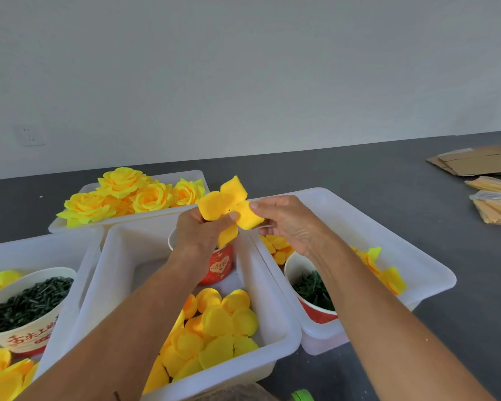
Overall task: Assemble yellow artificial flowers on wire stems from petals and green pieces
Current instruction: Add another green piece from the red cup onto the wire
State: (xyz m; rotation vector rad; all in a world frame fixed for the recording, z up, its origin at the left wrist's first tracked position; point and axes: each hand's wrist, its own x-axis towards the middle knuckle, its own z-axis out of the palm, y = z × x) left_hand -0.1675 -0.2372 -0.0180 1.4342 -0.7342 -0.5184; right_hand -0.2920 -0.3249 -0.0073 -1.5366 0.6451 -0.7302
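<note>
Two hands pinching petal piece (230,208), left hand (198,227), right hand (284,219), stem unseen

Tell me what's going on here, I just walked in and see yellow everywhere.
A person is making fake yellow flowers. Both hands hold one four-lobed petal piece above the middle tub: the left hand grips it from below, the right hand pinches its edge. Loose petals fill that tub, a paper cup to the left holds dark green pieces, and finished flowers sit in the far tray.
</note>
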